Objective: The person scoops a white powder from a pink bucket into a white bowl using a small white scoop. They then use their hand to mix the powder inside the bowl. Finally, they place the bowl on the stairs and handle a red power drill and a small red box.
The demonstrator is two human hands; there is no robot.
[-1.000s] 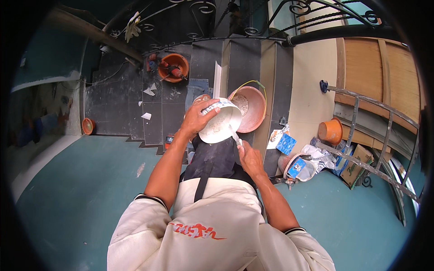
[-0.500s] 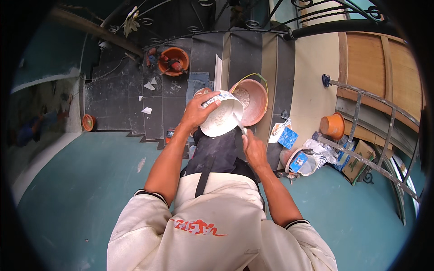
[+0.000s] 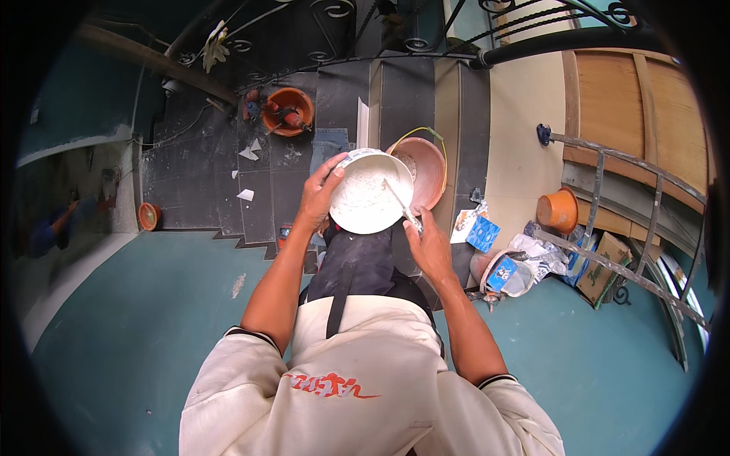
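Note:
A round white tub (image 3: 351,218) with white, powdery or pasty material inside is held by my left hand (image 3: 319,194), its fingers wrapped over the left rim. My right hand (image 3: 428,243) grips the handle of a trowel-like scraper (image 3: 411,220), and the narrow blade reaches into the tub against its right inner side. Just behind and to the right stands a pinkish bucket (image 3: 430,171) with a yellow-green handle, partly hidden by the tub; some pale material shows inside it.
Dark tiled steps (image 3: 346,99) lie ahead, holding an orange basin (image 3: 291,97) with tools. White scraps (image 3: 245,194) lie left. At right are a coated bucket (image 3: 519,281), an orange pail (image 3: 559,211) and a metal ladder (image 3: 601,190). Black ironwork (image 3: 532,53) crosses the far side.
The tub has tipped so its opening faces me more, showing more of the white contents. My right hand and the scraper have shifted slightly along its right side.

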